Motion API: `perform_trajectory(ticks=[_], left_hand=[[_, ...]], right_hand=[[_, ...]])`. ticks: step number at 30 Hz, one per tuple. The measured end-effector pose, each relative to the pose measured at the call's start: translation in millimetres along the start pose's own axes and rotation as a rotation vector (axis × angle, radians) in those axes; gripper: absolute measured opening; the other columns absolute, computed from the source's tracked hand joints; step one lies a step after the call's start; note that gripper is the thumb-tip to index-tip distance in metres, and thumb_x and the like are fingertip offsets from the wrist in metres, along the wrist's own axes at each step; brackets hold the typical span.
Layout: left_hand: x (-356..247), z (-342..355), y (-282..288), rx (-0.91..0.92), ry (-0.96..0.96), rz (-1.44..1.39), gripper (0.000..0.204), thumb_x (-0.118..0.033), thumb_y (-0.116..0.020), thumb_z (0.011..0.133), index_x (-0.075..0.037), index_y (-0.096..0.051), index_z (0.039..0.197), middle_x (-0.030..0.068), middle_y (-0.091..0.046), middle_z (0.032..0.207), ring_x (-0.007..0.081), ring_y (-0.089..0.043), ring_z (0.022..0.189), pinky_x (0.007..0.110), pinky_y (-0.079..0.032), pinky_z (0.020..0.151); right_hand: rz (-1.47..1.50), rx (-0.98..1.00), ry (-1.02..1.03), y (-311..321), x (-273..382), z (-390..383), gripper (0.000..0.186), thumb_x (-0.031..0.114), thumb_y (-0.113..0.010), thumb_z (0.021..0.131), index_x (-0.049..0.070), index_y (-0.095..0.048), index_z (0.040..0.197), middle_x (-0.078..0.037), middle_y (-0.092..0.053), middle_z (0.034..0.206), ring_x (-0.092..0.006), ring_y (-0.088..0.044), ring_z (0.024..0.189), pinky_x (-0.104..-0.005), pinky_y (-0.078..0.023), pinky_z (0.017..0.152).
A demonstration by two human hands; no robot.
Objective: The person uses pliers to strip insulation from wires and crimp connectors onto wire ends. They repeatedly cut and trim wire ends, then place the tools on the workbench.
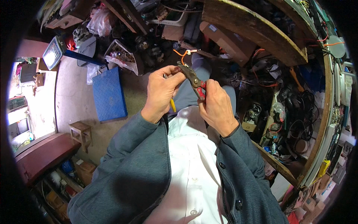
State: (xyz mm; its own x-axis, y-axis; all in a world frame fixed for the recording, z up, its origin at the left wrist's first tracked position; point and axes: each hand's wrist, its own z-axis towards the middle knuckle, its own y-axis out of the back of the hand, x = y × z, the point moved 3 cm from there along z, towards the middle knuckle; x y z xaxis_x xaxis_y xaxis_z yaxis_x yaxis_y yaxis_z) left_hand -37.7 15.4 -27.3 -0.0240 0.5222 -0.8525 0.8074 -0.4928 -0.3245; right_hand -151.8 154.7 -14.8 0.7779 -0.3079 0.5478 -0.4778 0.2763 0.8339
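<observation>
My right hand (218, 106) is wrapped round the red handles of dark-jawed pliers (195, 80), which point up and to the left. The pliers' jaws meet the fingertips of my left hand (162, 89), where an orange wire (182, 58) comes out. Its far end bends toward a small white connector (191, 51). Thumb and forefinger of the left hand are pinched at the wire, though their exact hold is partly hidden by the jaws. Tucked in the same palm is a slim tool with a yellow handle (172, 105), its kind hidden by the fingers.
A blue flat-topped box (109, 94) and a wooden stool (81, 135) stand at left, with a lit work lamp (53, 53) above. Ahead lies an open carton (121, 56). A wooden shelf board (257, 31) and tangled cables (294, 115) fill the right side.
</observation>
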Motion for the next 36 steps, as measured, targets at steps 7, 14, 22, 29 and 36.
perform_trajectory(ticks=[7,14,22,29,36], left_hand=[[2,1,1,-0.025,-0.013,0.064,0.013,-0.002,-0.069,0.092,0.002,-0.072,0.104,-0.0011,-0.065,0.081,0.0005,-0.042,0.050,0.018,-0.031,0.044],[3,2,0,-0.025,-0.010,-0.046,0.011,-0.002,-0.071,0.092,0.002,-0.072,0.102,-0.0031,-0.063,0.079,-0.0003,-0.044,0.055,0.018,-0.030,0.047],[7,3,1,-0.029,-0.016,-0.030,0.015,-0.004,-0.070,0.094,0.003,-0.071,0.107,0.0008,-0.068,0.085,0.0005,-0.042,0.049,0.017,-0.031,0.042],[2,4,2,-0.016,-0.021,-0.038,0.014,-0.003,-0.071,0.093,0.003,-0.072,0.106,-0.0003,-0.067,0.082,-0.0002,-0.042,0.050,0.017,-0.030,0.044],[6,6,5,-0.012,-0.038,-0.007,0.012,-0.002,-0.070,0.093,0.001,-0.071,0.104,-0.0017,-0.065,0.082,0.0006,-0.043,0.050,0.019,-0.031,0.043]], right_hand=[[-0.046,-0.045,-0.005,3,0,2,0.042,0.006,-0.071,0.076,-0.002,-0.054,0.114,-0.020,-0.052,0.099,-0.0365,-0.056,0.090,-0.0454,-0.044,0.075],[-0.076,-0.127,-0.014,-2,-18,-7,0.045,-0.001,-0.075,0.071,-0.001,-0.055,0.112,-0.018,-0.056,0.098,-0.0354,-0.059,0.089,-0.0444,-0.048,0.078],[-0.084,-0.182,0.026,-14,-26,-12,0.027,0.004,-0.076,0.077,0.004,-0.052,0.089,-0.013,-0.055,0.072,-0.0326,-0.060,0.063,-0.0427,-0.050,0.056],[-0.092,-0.160,0.025,-11,-24,-10,0.029,0.006,-0.075,0.078,0.002,-0.054,0.097,-0.015,-0.057,0.085,-0.0334,-0.061,0.078,-0.0445,-0.050,0.066],[-0.098,-0.143,-0.022,-4,-18,-6,0.041,0.010,-0.075,0.077,0.001,-0.060,0.114,-0.015,-0.054,0.096,-0.0334,-0.057,0.091,-0.0432,-0.044,0.075]])
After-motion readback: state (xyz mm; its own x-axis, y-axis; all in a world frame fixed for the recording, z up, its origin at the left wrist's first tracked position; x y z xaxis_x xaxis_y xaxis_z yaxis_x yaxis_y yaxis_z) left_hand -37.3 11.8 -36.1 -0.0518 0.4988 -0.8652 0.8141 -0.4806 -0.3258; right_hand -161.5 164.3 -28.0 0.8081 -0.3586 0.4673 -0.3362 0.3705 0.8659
